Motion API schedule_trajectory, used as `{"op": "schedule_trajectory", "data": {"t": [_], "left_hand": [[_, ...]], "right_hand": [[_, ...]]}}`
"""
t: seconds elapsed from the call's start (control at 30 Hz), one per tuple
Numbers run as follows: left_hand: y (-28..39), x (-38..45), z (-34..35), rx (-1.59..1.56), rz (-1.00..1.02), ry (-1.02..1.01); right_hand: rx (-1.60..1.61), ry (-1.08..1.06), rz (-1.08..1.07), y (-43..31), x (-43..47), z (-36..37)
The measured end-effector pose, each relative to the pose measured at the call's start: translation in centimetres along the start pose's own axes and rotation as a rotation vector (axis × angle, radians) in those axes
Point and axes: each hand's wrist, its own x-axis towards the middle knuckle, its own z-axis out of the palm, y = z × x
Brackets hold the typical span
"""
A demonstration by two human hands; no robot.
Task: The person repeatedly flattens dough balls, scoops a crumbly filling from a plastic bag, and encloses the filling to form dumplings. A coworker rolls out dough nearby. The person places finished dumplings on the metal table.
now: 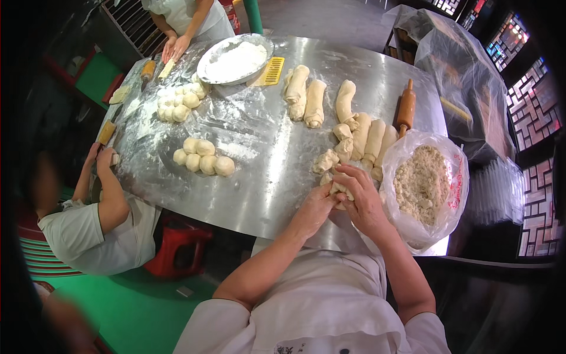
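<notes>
Both of my hands close around a piece of pale dough (340, 188) near the table's front edge. My left hand (316, 205) grips it from the left, while my right hand (362, 199) curls over its top and right side; the fingers hide much of it. Just beyond lie torn dough pieces (326, 161). Several rolled dough logs (375, 138) rest side by side behind them, and more dough logs (315, 104) lie farther back. To the right of my right hand, a clear plastic bag (460, 177) holds a crumbly beige mixture (420, 181).
A wooden rolling pin (406, 108) lies behind the bag. Round dough balls (205, 157) sit on the floured steel table (261, 194). A metal basin (205, 71) of flour and a yellow scraper (273, 71) are at the back. Two co-workers handle dough at the left and far edges.
</notes>
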Motion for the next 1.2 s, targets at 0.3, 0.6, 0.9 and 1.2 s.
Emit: {"op": "schedule_trajectory", "data": {"t": [0.3,0.6,0.9,1.2], "left_hand": [[4.4,-1.0,1.0,-0.339,-0.104,-0.046],[2.7,-0.3,-0.4,-0.329,-0.13,-0.204],[5.8,-0.5,-4.2,0.2,0.089,0.021],[2.4,-0.7,4.4,-0.271,0.322,0.191]], "right_hand": [[-0.079,-0.054,-0.043,-1.1,0.8,-0.5],[-0.106,-0.093,0.116,0.7,1.1,-0.1],[0.245,-0.28,0.454,-2.4,1.3,-1.1],[0.54,0.43,0.464,-2.3,3.1,3.2]]}}
